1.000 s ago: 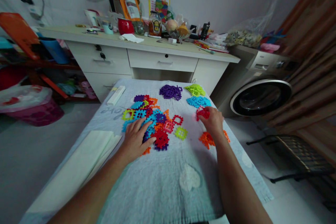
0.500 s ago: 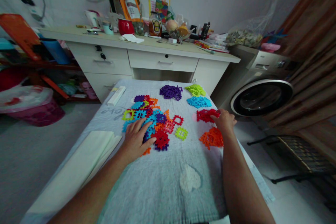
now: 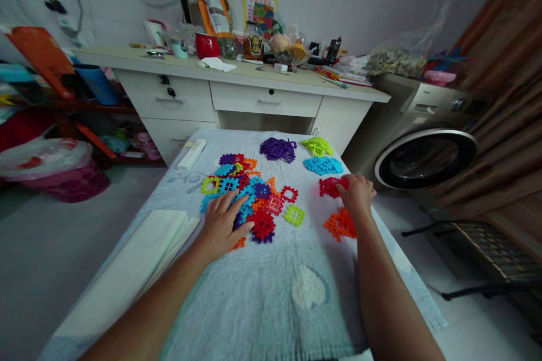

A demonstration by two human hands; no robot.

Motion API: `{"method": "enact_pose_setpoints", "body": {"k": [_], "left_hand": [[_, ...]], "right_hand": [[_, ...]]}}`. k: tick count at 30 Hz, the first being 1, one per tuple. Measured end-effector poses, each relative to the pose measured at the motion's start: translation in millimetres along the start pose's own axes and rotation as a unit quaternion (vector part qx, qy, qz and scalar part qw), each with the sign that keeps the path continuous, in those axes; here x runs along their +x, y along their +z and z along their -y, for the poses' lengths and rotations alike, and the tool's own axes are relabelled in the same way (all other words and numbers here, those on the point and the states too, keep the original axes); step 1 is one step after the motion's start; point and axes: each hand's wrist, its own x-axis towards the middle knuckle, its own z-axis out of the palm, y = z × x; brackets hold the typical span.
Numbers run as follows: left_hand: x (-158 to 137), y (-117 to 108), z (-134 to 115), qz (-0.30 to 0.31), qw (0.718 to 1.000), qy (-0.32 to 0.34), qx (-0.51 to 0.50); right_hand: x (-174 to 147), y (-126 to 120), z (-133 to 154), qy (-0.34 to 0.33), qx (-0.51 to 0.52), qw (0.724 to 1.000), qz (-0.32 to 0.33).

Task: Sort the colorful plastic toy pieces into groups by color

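My left hand [image 3: 221,227] lies with fingers spread on the near left side of a mixed heap of interlocking plastic building pieces [image 3: 243,194] in several colours. A red gear-like piece [image 3: 261,223] is at its thumb. My right hand [image 3: 358,196] is at the red pile [image 3: 328,186], its fingers bent down and closed on a red building piece [image 3: 342,183]; the fingertips are partly hidden. Just below it lies an orange pile [image 3: 340,223], partly behind my wrist. Beyond are a blue pile [image 3: 323,165], a lime-green pile [image 3: 317,146] and a purple pile [image 3: 278,149].
The pieces lie on a cloth-covered table [image 3: 262,293]. A white box [image 3: 192,154] and a folded white sheet [image 3: 127,265] lie along its left side. Behind stands a cluttered desk [image 3: 266,102], with a washing machine [image 3: 423,146] at right and a pink bin [image 3: 63,180] at left.
My right hand has shifted slightly left over the red pile, uncovering a bit more of its right side. The left hand rests in the same place on the heap. The whole view has shifted slightly.
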Motion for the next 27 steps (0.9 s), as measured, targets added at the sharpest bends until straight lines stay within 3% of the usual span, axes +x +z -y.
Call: {"method": "enact_pose_setpoints", "body": {"k": [5, 8, 17, 27], "left_hand": [[-0.2, 0.3, 0.4, 0.001, 1.0, 0.0, -0.003], [-0.7, 0.7, 1.2, 0.001, 1.0, -0.001, -0.001], [-0.9, 1.1, 1.1, 0.001, 1.0, -0.001, 0.006], [-1.1, 0.0, 1.0, 0.001, 1.0, -0.001, -0.003]], "right_hand": [[-24.7, 12.0, 47.4, -0.191, 0.099, 0.974, 0.07], [-41.2, 22.8, 69.8, -0.255, 0.115, 0.954, 0.112], [-43.1, 37.6, 79.6, -0.248, 0.081, 0.954, 0.148], [-44.5, 35.3, 76.6, -0.247, 0.097, 0.958, 0.108]]}}
